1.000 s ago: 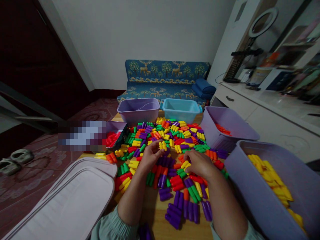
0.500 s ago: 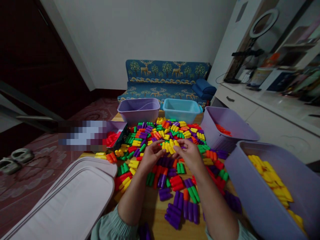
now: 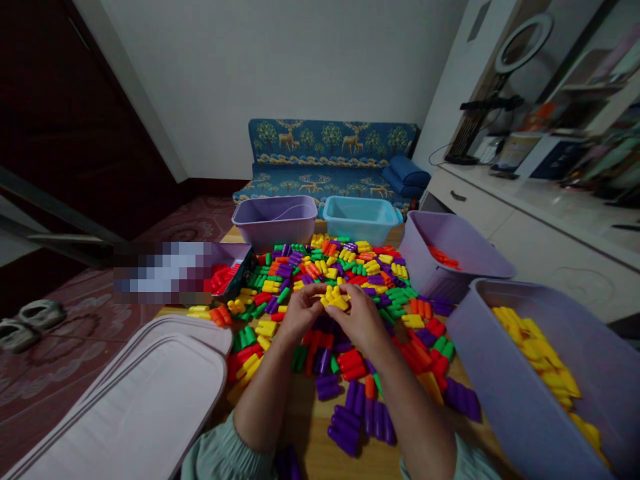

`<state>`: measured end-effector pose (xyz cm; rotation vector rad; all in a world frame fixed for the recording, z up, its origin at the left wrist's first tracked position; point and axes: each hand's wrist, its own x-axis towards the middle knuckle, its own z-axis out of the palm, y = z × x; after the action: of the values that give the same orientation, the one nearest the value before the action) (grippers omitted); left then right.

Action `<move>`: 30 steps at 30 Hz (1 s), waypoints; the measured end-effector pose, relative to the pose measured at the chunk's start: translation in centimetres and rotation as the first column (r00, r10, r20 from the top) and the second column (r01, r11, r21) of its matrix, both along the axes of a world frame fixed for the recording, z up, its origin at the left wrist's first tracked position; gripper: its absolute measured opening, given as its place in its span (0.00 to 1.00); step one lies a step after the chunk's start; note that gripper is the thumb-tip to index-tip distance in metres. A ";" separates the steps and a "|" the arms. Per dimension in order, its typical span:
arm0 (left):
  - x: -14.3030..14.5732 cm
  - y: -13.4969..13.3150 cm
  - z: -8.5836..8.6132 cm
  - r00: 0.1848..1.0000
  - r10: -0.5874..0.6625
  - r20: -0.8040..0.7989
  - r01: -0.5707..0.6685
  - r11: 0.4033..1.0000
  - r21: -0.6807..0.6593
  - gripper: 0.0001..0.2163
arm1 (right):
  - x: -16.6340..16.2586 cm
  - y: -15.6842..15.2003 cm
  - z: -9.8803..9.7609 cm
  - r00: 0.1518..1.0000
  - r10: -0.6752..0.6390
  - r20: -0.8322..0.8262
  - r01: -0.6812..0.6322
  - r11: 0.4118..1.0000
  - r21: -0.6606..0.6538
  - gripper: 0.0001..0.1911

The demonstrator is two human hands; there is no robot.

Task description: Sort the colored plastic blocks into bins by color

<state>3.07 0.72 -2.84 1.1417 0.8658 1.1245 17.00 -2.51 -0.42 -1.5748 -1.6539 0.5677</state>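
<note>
A wide heap of plastic blocks (image 3: pixel 350 267) in red, yellow, green, purple and orange covers a wooden table (image 3: pixel 310 427). My left hand (image 3: pixel 295 313) and my right hand (image 3: pixel 363 323) meet over the middle of the heap. Together they clasp a small bunch of yellow blocks (image 3: pixel 335 298) between the fingertips. Purple blocks (image 3: pixel 360 417) lie in a group nearer to me, between my forearms.
A lilac bin (image 3: pixel 505 393) with yellow blocks stands at the right, another lilac bin (image 3: pixel 450 257) with red blocks behind it. A purple tub (image 3: pixel 275 220) and a blue tub (image 3: pixel 363 217) stand at the far edge. A pale lid (image 3: pixel 130 400) lies at the left, a small box of red blocks (image 3: pixel 227 273) beyond it.
My right hand has lifted off the heap with yellow blocks and come left to join my left hand. Both hands now hold the yellow bunch together.
</note>
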 end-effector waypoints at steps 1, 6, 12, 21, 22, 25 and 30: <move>0.0 0.0 0.0 0.999 0.029 -0.019 -0.029 1.000 0.000 0.17 | -0.1 -0.1 0.2 1.000 0.001 -0.007 -0.001 1.000 -0.017 0.16; -0.2 0.2 -0.4 0.994 0.085 -0.071 -0.082 0.996 0.038 0.19 | 0.3 -0.2 1.1 0.937 -0.101 -0.333 0.118 0.993 0.031 0.16; -0.4 0.6 -1.2 0.970 0.102 -0.221 -0.069 0.986 0.154 0.17 | 2.2 0.1 3.3 0.454 -0.063 -0.889 0.427 0.891 0.155 0.18; -0.4 0.8 -1.5 0.951 0.137 -0.278 -0.092 0.981 0.170 0.16 | 9.5 -1.0 5.8 0.102 0.155 -0.983 0.707 0.684 0.182 0.13; -0.4 0.8 -1.6 0.950 0.140 -0.279 -0.096 0.981 0.166 0.16 | 10.3 -1.2 5.8 0.091 0.161 -0.983 0.737 0.652 0.175 0.16; -0.4 0.7 -1.7 0.949 0.142 -0.283 -0.100 0.982 0.158 0.15 | 12.3 -2.0 5.6 0.038 0.176 -0.984 0.800 0.584 0.136 0.22; -0.5 0.7 -1.8 0.935 0.153 -0.321 -0.100 0.979 0.178 0.15 | 13.4 -2.4 5.2 -0.009 0.176 -0.984 0.774 0.624 0.104 0.29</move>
<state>2.54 1.45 -4.65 1.4537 1.1409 1.1381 30.36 -4.87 4.76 -0.5092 -0.1327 0.4508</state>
